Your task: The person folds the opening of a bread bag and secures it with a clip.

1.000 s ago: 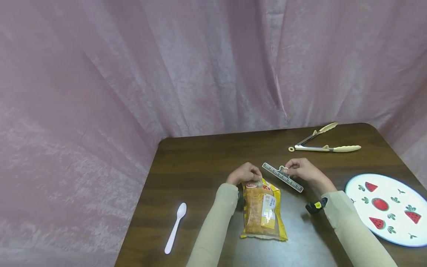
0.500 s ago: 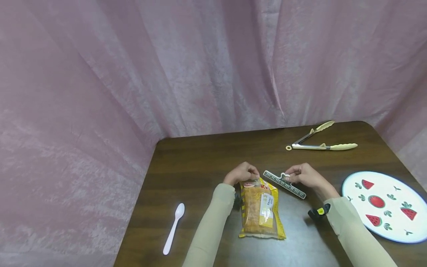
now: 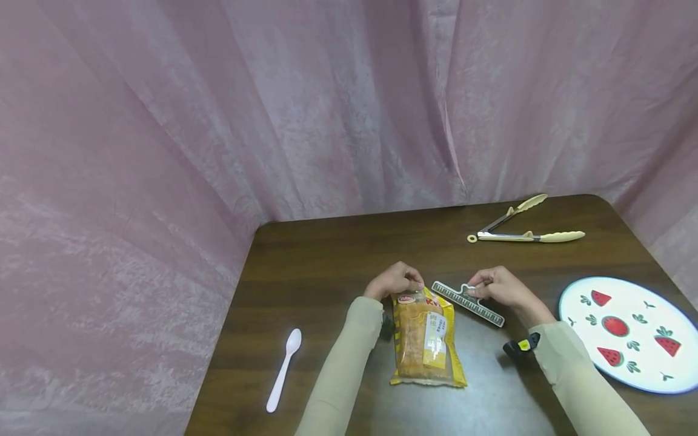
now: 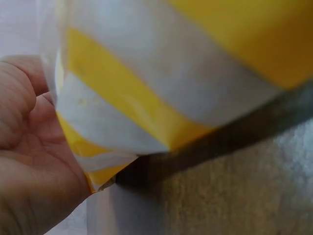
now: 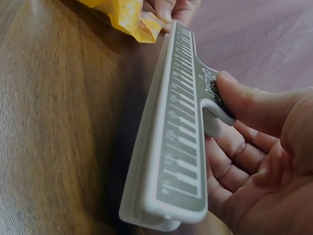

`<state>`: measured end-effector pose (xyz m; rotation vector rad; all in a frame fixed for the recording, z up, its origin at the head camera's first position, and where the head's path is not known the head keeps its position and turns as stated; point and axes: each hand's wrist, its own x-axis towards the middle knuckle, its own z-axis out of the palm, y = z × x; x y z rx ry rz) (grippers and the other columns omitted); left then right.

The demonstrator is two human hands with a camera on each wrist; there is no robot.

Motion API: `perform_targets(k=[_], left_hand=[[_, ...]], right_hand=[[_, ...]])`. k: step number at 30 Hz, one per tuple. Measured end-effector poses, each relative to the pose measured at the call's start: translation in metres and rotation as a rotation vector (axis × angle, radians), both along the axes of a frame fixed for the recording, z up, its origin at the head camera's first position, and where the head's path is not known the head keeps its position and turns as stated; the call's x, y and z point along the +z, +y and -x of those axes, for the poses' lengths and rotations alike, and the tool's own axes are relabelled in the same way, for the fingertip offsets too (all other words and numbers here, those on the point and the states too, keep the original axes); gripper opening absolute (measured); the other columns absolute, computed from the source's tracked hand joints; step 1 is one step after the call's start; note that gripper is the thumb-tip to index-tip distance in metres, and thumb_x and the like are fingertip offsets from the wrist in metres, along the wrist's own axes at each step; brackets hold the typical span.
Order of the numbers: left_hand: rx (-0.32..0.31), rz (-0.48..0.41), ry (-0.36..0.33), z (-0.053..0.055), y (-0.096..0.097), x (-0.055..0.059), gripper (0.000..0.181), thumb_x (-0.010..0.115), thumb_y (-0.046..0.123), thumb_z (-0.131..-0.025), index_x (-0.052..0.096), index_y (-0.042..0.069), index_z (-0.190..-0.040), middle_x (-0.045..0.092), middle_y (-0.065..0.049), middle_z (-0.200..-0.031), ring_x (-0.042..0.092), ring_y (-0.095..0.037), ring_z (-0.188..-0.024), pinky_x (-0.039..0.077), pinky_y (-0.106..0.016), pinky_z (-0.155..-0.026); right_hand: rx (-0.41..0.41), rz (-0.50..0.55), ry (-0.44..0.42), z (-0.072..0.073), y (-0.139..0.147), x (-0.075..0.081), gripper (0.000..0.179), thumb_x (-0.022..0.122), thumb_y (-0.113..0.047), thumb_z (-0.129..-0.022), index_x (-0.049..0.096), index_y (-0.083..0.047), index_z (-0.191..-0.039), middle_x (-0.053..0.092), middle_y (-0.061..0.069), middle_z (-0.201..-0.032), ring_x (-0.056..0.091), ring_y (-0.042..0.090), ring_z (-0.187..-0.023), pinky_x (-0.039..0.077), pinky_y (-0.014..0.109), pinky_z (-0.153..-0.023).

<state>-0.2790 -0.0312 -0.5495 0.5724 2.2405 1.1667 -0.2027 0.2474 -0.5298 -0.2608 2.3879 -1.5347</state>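
My left hand (image 3: pixel 394 280) pinches the top edge of a yellow and clear bread bag (image 3: pixel 422 339), which lies on the table with a loaf showing through its window. In the left wrist view the bag's striped side (image 4: pixel 117 93) fills most of the picture. Just right of the bag, my right hand (image 3: pixel 503 288) holds a long clip (image 3: pixel 469 304) by its handle, thumb on top and fingers beneath. Seen from the right wrist, the clip (image 5: pixel 178 122) has a white rim and piano-key markings, and its long edge is angled toward the bag's top corner without visibly gripping it.
A white spoon (image 3: pixel 285 370) lies to the left on the brown table (image 3: pixel 327 260). Spread tongs (image 3: pixel 523 237) rest near the far edge. At the right is an oval plate (image 3: pixel 635 309) with watermelon pictures. Behind the table hangs a pink curtain (image 3: pixel 338 109).
My right hand and the clip have come slightly nearer to me. The left hand stays on the bag's top edge. The whole head view has shifted a little.
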Motion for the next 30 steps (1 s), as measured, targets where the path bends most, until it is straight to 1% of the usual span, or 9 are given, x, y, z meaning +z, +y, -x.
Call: perform_targets(k=[3,6,12,21,25,30], left_hand=[[-0.005,0.003,0.004,0.001,0.001,-0.001,0.009,0.07,0.01,-0.095,0.077,0.005,-0.095,0.069,-0.001,-0.088,0.06,-0.012,-0.082,0.051,-0.025,-0.071],[-0.008,0.007,0.006,0.002,0.001,-0.002,0.008,0.07,0.01,-0.095,0.077,0.006,-0.095,0.07,0.0,-0.088,0.06,-0.012,-0.082,0.051,-0.025,-0.072],[0.007,0.011,-0.002,-0.001,-0.001,0.001,0.008,0.07,0.01,-0.095,0.076,0.006,-0.093,0.069,-0.001,-0.088,0.06,-0.014,-0.083,0.051,-0.027,-0.074],[0.018,-0.015,-0.011,-0.001,-0.001,0.001,0.009,0.07,0.01,-0.095,0.077,0.004,-0.093,0.07,-0.001,-0.087,0.06,-0.013,-0.08,0.051,-0.026,-0.071],[0.023,-0.014,-0.013,-0.001,-0.001,0.0,0.007,0.071,0.009,-0.094,0.076,0.005,-0.092,0.07,-0.001,-0.085,0.06,-0.013,-0.08,0.051,-0.026,-0.071],[0.024,-0.007,-0.029,-0.001,-0.001,0.001,0.009,0.071,0.011,-0.095,0.076,0.005,-0.092,0.07,-0.001,-0.084,0.061,-0.013,-0.079,0.051,-0.025,-0.07]], right_hand=[[-0.012,0.022,-0.01,0.001,-0.002,-0.002,0.019,0.071,0.0,-0.089,0.067,0.016,-0.097,0.065,0.006,-0.075,0.054,0.012,-0.064,0.046,0.028,-0.059],[-0.018,0.02,-0.014,0.001,-0.004,-0.005,0.02,0.071,-0.001,-0.089,0.067,0.017,-0.097,0.064,0.004,-0.074,0.054,0.013,-0.063,0.045,0.028,-0.058],[-0.019,0.014,-0.03,0.001,-0.009,-0.01,0.021,0.072,-0.004,-0.089,0.068,0.015,-0.097,0.064,0.002,-0.074,0.054,0.014,-0.064,0.045,0.029,-0.058],[-0.036,0.007,-0.043,0.002,-0.02,-0.011,0.02,0.074,-0.005,-0.087,0.07,0.012,-0.097,0.066,0.003,-0.076,0.056,0.017,-0.068,0.047,0.031,-0.061],[-0.033,0.008,-0.049,0.001,-0.023,-0.01,0.019,0.074,-0.004,-0.086,0.07,0.011,-0.096,0.066,0.003,-0.076,0.056,0.016,-0.068,0.048,0.03,-0.061],[-0.013,-0.011,-0.065,0.0,-0.023,-0.008,0.021,0.073,-0.006,-0.087,0.07,0.012,-0.097,0.068,0.004,-0.078,0.057,0.017,-0.07,0.049,0.032,-0.062]])
